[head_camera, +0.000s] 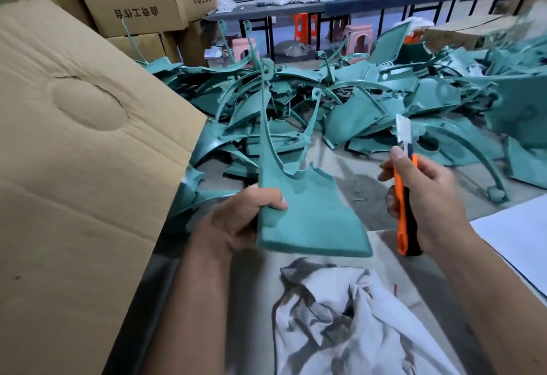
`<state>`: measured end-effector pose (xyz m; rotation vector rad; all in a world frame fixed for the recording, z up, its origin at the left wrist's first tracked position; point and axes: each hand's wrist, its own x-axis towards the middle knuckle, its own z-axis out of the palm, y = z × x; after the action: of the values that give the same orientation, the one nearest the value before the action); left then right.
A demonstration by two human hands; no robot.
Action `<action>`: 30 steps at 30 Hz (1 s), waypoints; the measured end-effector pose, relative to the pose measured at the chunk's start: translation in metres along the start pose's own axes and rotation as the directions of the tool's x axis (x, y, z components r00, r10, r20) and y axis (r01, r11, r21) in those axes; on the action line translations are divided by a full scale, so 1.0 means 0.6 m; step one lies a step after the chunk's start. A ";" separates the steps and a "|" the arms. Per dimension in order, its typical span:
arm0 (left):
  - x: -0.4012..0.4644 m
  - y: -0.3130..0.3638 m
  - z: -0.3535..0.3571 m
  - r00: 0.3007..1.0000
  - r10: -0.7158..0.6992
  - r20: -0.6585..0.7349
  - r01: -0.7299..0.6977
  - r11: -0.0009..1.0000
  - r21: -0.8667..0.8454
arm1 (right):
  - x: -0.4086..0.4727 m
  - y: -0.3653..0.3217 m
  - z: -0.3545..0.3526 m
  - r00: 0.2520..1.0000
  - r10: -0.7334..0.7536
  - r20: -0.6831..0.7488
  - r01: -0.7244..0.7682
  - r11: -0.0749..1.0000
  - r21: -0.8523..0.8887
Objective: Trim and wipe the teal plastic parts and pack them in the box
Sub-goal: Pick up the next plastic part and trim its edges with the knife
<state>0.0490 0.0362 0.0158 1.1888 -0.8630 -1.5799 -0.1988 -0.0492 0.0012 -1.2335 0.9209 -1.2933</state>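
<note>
On the far left we see the flap of the open cardboard box (pixel 88 137), where the finished parts must go; its inside is hidden from us. Next to it our left hand (pixel 236 223) grips the teal part (pixel 307 214) at its left edge, thumb on the front face and the fingers curled behind, so the flat panel is held up in the air over the tabletop (pixel 355 194) with its two thin curved arms pointing away from us. Below it, near our body, the grey wiping cloth (pixel 355 324) lies crumpled and is not touched. To the right, our right hand (pixel 426 203) is closed around the orange utility knife (pixel 404 197), blade out and pointing up, a little apart from the part. Behind everything the big pile of teal parts (pixel 370 102) waits. We judge that the trimming step is in hand, or just about to begin, because the blade does not touch the plastic. The next move calls for bringing the blade to an edge with extra material and cutting away from the left fingers, while the left hand keeps the panel steady; wiping and packing come after.
</note>
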 end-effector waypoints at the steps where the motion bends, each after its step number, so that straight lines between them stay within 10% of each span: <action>1: -0.005 0.002 -0.001 0.999 -0.002 0.045 0.001 1.000 0.028 | -0.001 -0.002 0.001 0.998 -0.009 0.070 0.008 1.000 0.018; 8: -0.014 0.007 0.021 0.986 -0.056 0.158 0.043 0.996 0.084 | -0.032 -0.005 0.020 0.851 0.251 0.461 -0.154 0.959 -0.237; 14: 0.014 0.002 0.021 0.990 0.125 0.071 -0.090 0.924 -0.371 | -0.038 0.008 0.057 0.942 0.297 0.154 -0.309 0.949 0.058; 25: 0.024 -0.007 0.006 0.989 0.088 -0.115 -0.090 0.996 -0.009 | -0.024 0.019 0.045 0.971 0.239 0.003 -0.226 0.922 -0.314; 30: 0.002 0.012 -0.014 0.989 -0.092 -0.112 0.092 0.996 -0.005 | -0.012 0.004 0.015 0.961 -0.188 0.203 0.265 0.411 -0.872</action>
<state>0.0591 0.0329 0.0196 1.3213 -0.7449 -1.5696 -0.1905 -0.0411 -0.0007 -2.3067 1.5226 -0.8945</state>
